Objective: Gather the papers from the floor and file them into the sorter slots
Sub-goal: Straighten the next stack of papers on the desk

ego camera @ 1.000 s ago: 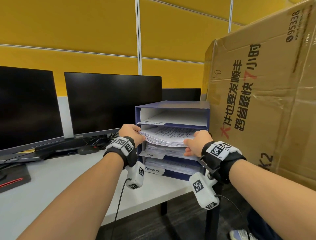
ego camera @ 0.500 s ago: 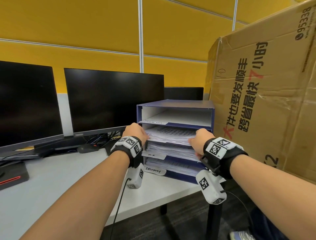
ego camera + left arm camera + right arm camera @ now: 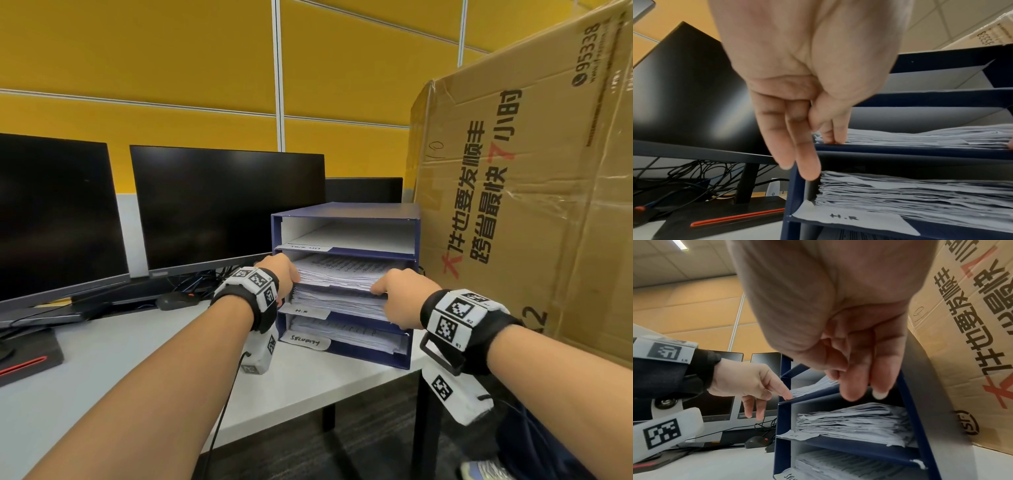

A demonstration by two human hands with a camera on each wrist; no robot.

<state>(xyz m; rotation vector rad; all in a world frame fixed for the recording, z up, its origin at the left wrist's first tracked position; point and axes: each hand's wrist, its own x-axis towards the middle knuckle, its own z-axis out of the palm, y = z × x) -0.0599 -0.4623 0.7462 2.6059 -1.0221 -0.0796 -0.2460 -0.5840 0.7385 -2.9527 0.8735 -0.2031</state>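
A dark blue paper sorter [image 3: 346, 209] stands on the white desk [image 3: 102, 359] with several stacked slots. A thick stack of printed papers [image 3: 342, 270] lies in the second slot from the top. My left hand [image 3: 282, 274] touches the stack's front left corner, forefinger and thumb on the paper edge [image 3: 920, 138] while its other fingers [image 3: 803, 162] hang straight. At the front right corner my right hand [image 3: 397, 294] rests against the stack, and its fingers [image 3: 859, 382] hang straight before the shelf edge. The lower slots, labelled H.R [image 3: 844, 216] and Security [image 3: 305, 341], hold more papers.
A big cardboard box [image 3: 531, 205] stands close against the sorter's right side. Two dark monitors [image 3: 226, 209] sit behind and to the left, with a mouse [image 3: 178, 301] and cables beneath. A black base with a red stripe [image 3: 24, 359] lies at the far left.
Both hands have moved forward and the paper stack has slid deeper into the second slot. The view has come closer to the sorter.
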